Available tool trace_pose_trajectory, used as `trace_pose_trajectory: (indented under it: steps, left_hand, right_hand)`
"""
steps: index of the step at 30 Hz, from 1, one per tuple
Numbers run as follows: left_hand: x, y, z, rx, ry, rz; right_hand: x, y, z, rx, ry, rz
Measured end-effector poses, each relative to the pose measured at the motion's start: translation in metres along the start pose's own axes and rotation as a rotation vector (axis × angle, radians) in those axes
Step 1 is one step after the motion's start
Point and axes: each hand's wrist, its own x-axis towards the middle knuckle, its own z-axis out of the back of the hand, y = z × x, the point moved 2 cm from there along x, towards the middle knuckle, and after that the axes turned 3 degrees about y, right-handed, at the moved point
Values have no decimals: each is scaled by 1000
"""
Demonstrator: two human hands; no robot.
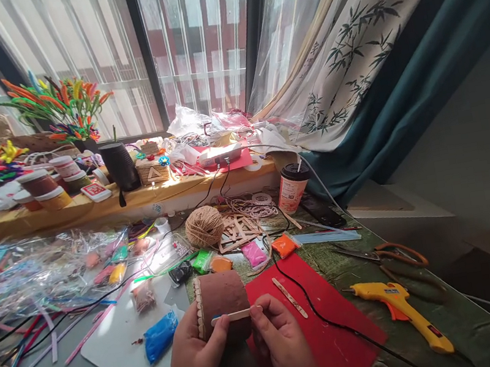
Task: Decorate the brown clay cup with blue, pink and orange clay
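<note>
Brown clay cylinder, one wooden stick, two hands

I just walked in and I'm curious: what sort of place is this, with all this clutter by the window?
Most likely a home craft corner by a window. A yellow glue gun and a ball of twine lie on the table, and both hands hold a wooden stick against a brown clay-covered jar.

Two bare hands, no sleeves or rings
</note>
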Motion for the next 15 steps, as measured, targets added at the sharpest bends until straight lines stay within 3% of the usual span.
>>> trace_pose_trajectory:
  steps: [8,15]
  left_hand:
    - [3,-7,0,-65,40,14]
    - [6,1,5,-157,1,-49]
  right_hand:
    - [0,-6,5,-6,-2,1]
    - [-2,4,5,-36,-105,142]
